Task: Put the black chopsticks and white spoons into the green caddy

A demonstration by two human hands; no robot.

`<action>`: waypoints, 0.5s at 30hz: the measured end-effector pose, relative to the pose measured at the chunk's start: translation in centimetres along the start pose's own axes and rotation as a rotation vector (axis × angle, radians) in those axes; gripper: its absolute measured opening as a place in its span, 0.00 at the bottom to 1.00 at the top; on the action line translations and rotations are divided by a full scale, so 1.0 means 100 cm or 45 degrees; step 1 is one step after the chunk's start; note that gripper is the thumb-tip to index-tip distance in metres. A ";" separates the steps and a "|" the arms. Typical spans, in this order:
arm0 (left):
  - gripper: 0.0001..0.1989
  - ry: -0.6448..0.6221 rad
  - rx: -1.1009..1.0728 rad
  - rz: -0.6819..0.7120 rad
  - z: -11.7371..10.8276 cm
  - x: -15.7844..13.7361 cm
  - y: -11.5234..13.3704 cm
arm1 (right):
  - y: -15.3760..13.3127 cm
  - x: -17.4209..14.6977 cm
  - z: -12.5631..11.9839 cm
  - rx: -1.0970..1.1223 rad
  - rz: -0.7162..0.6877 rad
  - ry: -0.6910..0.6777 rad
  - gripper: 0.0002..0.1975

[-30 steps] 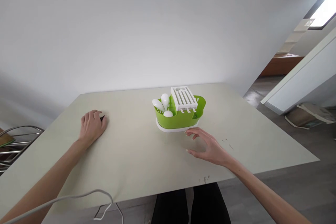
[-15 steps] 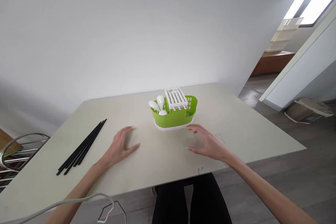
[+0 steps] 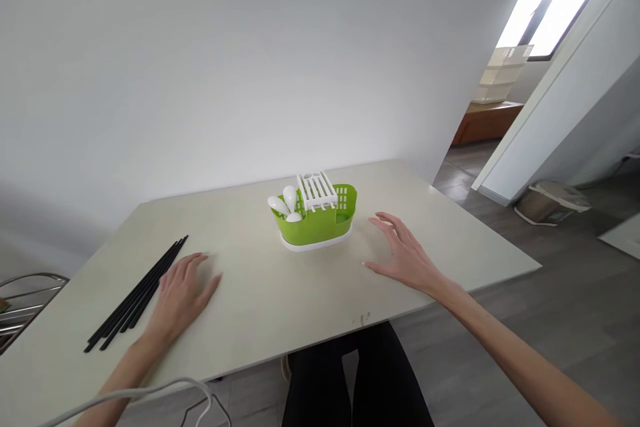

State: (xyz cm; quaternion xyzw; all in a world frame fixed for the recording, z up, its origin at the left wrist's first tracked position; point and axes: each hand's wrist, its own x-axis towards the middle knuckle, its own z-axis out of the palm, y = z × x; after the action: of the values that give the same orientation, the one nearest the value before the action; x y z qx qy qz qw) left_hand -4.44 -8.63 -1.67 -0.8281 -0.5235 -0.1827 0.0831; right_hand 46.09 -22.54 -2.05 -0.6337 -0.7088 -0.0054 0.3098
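Observation:
Several black chopsticks lie together on the left of the table. Right beside them is my left hand, fingers spread and holding nothing; whether it touches them I cannot tell. A green utensil basket with a white base and a slotted white rack stands near the middle. White spoons stick up, bowls uppermost, in its left part; their handles are hidden inside. To the basket's right and a little nearer me, my right hand is open with fingers apart, not touching it.
The pale table meets a white wall at the back. A grey-white cable crosses the front left corner. A metal rack or chair stands beyond the left edge. A lidded bin sits on the floor at right.
My left hand has moved left to the chopsticks. My right hand has drawn away from the basket, to the right. The view has shifted slightly.

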 end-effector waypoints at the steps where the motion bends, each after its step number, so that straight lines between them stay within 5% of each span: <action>1: 0.34 0.016 0.073 -0.075 -0.005 -0.002 -0.008 | -0.001 0.002 -0.001 -0.026 -0.021 0.023 0.45; 8: 0.41 -0.063 0.298 -0.516 -0.024 -0.020 -0.051 | -0.008 0.018 -0.013 -0.025 -0.047 0.092 0.46; 15: 0.39 -0.209 0.182 -0.612 -0.018 -0.018 -0.070 | -0.013 0.032 -0.014 0.242 -0.015 0.106 0.46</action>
State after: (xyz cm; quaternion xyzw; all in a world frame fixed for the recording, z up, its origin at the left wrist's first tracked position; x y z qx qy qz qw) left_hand -11.76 -7.66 -1.12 -0.6840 -0.7217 -0.0921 0.0528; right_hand 45.52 -20.46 1.02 -0.5964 -0.6964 0.0338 0.3977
